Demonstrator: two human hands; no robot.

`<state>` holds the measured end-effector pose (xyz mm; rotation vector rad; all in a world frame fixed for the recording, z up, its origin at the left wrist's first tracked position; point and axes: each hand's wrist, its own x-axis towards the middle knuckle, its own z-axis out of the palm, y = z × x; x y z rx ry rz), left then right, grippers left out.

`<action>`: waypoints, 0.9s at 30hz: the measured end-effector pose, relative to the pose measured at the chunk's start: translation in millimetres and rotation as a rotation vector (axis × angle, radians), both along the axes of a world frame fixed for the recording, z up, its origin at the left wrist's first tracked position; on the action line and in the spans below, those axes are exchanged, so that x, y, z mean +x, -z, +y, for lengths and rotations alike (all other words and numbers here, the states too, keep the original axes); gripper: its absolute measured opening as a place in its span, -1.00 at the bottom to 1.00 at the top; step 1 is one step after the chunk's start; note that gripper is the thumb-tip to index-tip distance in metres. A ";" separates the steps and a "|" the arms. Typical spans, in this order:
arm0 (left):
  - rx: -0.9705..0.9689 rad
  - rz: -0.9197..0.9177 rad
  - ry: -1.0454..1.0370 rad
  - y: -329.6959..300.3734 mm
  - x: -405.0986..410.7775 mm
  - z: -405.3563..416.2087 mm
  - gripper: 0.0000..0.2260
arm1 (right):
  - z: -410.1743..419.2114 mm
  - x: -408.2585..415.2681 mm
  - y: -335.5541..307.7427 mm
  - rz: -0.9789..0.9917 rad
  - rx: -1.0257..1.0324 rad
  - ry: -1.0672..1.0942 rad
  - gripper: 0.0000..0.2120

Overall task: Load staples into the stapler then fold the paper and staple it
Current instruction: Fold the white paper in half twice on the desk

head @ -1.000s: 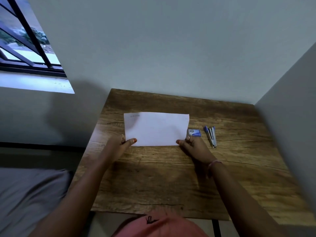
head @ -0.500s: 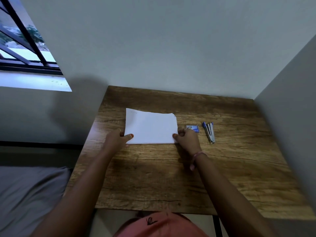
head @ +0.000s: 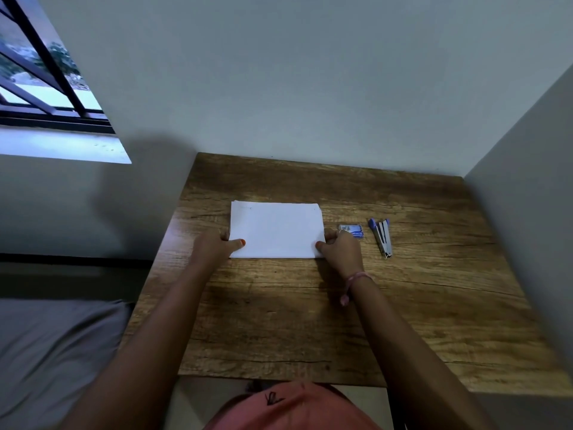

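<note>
**Where things lie**

The paper lies on my table, my left hand at its near left corner, my right hand at its near right. Right of it sits the staple box, then (further right) the stapler.

White paper lies flat mid-table, folded. Small blue staple box just to its right. Blue & silver stapler further right, hinged open, apart from box.

Left hand and right hand forward, fingers curled, thumbs inward.
</note>
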<state>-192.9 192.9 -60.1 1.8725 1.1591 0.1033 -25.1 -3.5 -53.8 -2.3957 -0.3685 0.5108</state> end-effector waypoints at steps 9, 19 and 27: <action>-0.125 0.045 -0.051 -12.6 5.8 2.3 -0.74 | 4.3 -3.9 -2.7 -0.023 -0.032 0.001 -0.72; -0.162 0.128 -0.142 -15.5 11.4 7.1 -0.66 | 5.6 -5.3 -0.2 -0.051 -0.067 -0.011 -0.79; -0.126 0.133 -0.096 -15.8 11.7 8.2 -0.60 | 7.8 -8.7 1.4 -0.085 -0.061 0.002 -0.81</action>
